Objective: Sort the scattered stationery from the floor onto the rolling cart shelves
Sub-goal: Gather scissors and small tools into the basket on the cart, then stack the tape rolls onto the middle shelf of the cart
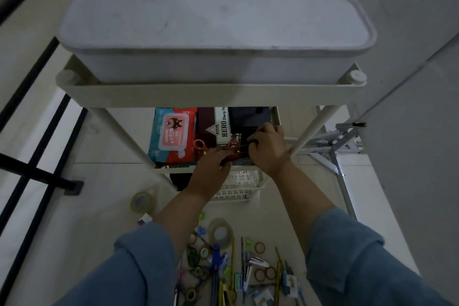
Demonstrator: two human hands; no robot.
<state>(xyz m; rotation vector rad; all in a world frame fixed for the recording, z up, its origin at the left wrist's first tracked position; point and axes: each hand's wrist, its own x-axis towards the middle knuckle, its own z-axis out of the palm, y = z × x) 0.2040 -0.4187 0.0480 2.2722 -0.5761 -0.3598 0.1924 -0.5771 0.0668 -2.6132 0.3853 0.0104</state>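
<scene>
Both hands reach into the middle shelf (173, 167) of the white rolling cart. My left hand (211, 166) grips orange-handled scissors (200, 144) at the shelf's front. My right hand (267, 149) pinches a dark flat item (246, 136) beside the scissors; what it is I cannot tell. On that shelf lie a pack of wipes (172, 135), a HERO stamp pad box (222, 123) and a dark case (249, 115). Scattered stationery (233, 271) covers the floor between my forearms: pens, small tape rolls, clips, a blue stapler (216, 257).
Two long white lidded bins (216, 22) fill the cart's top tray. A perforated lower shelf (239, 185) shows under my hands. Clear tape rolls (141, 201) (221, 232) lie on the floor. A black metal frame (37, 171) stands left, a folding rack (340, 141) right.
</scene>
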